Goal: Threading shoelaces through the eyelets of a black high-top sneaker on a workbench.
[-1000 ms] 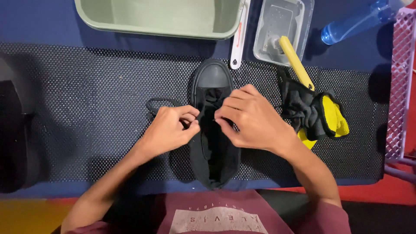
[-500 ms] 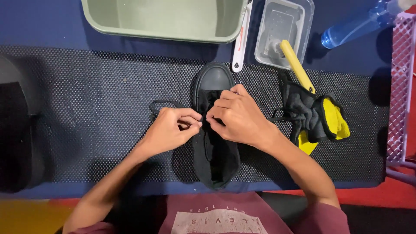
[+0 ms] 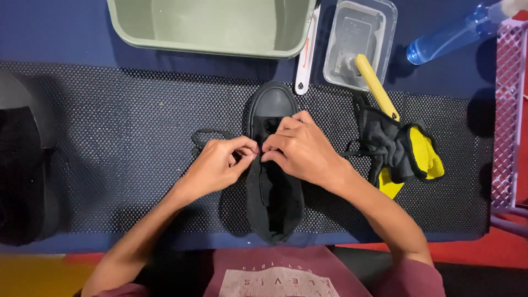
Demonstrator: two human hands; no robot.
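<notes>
On black mesh mat, ctr frame: black high-top sneaker, toe toward green basin. Left hand & right hand pinched shut on black shoelace at upper eyelets. Lacing apparently only partly done; loose lace trailing left, tongue area w/ no visible crossings. Nearby: yellow-handled brush in clear tub, black-yellow cloth, blue spray bottle.

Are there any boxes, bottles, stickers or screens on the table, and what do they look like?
Clear plastic box: top middle-right, rectangular, see-through, a yellow handle sticking out.
Spray bottle: top right corner, lying tilted, blue and see-through.
Green tub: top middle, rectangular, pale green.
No stickers or screens in view.
</notes>
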